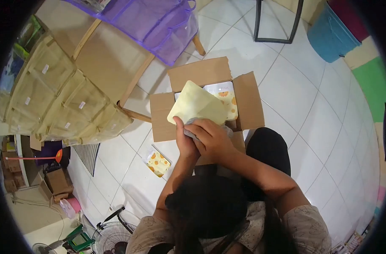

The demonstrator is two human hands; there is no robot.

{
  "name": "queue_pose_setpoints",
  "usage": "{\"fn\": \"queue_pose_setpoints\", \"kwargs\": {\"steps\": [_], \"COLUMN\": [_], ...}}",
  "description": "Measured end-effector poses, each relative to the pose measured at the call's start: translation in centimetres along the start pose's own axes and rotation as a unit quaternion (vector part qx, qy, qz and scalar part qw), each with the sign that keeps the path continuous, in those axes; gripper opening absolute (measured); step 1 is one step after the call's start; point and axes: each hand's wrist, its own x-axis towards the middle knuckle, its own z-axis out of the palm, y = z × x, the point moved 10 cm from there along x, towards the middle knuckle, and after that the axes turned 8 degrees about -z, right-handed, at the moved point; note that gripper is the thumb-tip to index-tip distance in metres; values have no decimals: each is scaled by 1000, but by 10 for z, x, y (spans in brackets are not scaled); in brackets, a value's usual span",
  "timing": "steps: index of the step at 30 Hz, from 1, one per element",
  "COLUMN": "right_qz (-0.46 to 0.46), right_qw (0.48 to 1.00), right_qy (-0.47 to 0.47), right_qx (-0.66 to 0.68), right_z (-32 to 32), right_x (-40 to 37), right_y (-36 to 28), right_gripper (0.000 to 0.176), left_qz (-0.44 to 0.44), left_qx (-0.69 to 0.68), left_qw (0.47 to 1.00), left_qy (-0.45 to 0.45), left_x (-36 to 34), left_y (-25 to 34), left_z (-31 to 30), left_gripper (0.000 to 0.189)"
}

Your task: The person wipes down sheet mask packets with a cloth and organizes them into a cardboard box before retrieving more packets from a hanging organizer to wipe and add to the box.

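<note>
yellow packet point(197, 106) held tilted above open cardboard box point(193, 74) on the floor | grip: left hand point(182, 135) and right hand point(212, 137) clenched on its lower edge | likely best supported evenly, uncreased

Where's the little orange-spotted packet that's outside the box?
In the head view, the packet lies on the white floor tiles, lower left of the open cardboard box.

A purple organiser point(159, 25) and a beige organiser point(61, 97) are hanging at upper left. A blue bin point(330, 36) and a wire-guarded fan point(112, 238) are standing on the tiled floor point(311, 106).
</note>
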Motion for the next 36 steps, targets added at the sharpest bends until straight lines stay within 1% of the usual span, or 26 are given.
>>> {"fn": "queue_pose_setpoints", "kwargs": {"steps": [2, 3, 6, 7, 9, 11, 12, 14, 15, 17, 18, 20, 21, 24, 25, 28, 30, 31, 34, 35, 36], "right_qz": [-21, -30, 81, 72, 23, -7, -16, -34, 24, 137, 111, 60, -3, 7, 25, 73, 97, 52, 15, -7, -7], "right_qw": [998, 996, 990, 993, 997, 998, 999, 999, 999, 987, 991, 996, 999, 999, 1000, 995, 990, 996, 999, 998, 998], "right_qy": [44, 65, 117, 97, 76, 61, 48, 23, 44, 87, 70, 40, 48, -23, 0, 62, 95, 70, -42, -60, -58], "right_qx": [-37, -55, 18, 5, 22, 31, 19, -1, 6, 18, 28, 45, 18, 35, 16, -20, -26, -36, -1, -6, -16], "right_z": [-11, -17, -33, -29, -18, -11, -11, -13, -19, -32, -27, -11, -5, 9, 1, -19, -25, -19, 13, 18, 14], "right_x": [7, 12, 23, 25, 16, 9, 9, 13, 19, 27, 28, 17, 7, -2, 0, 11, 12, 10, -8, -13, -12], "right_y": [4, 5, 30, 23, 9, 1, 4, 15, 31, 58, 52, 35, 17, 6, 13, 40, 51, 39, 17, 14, 16], "right_gripper": [35, 35, 36, 30, 29, 30, 31, 33, 33, 34, 33, 32, 32, 31, 30, 28, 27, 27, 31, 31, 31], "left_qz": [5, 8, -1, -19, -53, -37, -28, -34, -36, -5, 11, -8, -18, 27, 29, 43, 67, 78, 89, 88, 88], "left_qx": [-1, -11, -22, -19, -15, 40, 68, 23, 1, -24, -35, -1, 14, 88, 18, -119, -115, -112, -36, -34, -33], "left_qw": [1000, 1000, 999, 999, 998, 998, 997, 999, 998, 998, 998, 996, 994, 992, 995, 992, 991, 990, 995, 995, 995], "left_qy": [-4, 28, 25, 30, 38, 18, 9, 31, 44, 50, 51, 89, 109, 88, 97, 18, 27, 30, 39, 40, 40], "left_x": [-4, -7, -13, -13, -9, -4, -3, -3, -4, -3, -3, -5, -6, -5, -3, 1, 0, 0, -2, -1, 0], "left_y": [4, 2, 1, -3, -13, -15, -12, -15, -16, -13, -10, 2, 6, 21, 17, 23, 28, 30, 35, 34, 32], "left_z": [4, 4, 18, 13, -9, -22, -16, -9, -2, 8, 10, -4, -11, -8, -8, 17, 15, 13, 3, 1, 0], "left_gripper": [66, 67, 69, 70, 72, 73, 74, 73, 73, 71, 71, 69, 68, 71, 69, 63, 61, 61, 61, 62, 63]}}
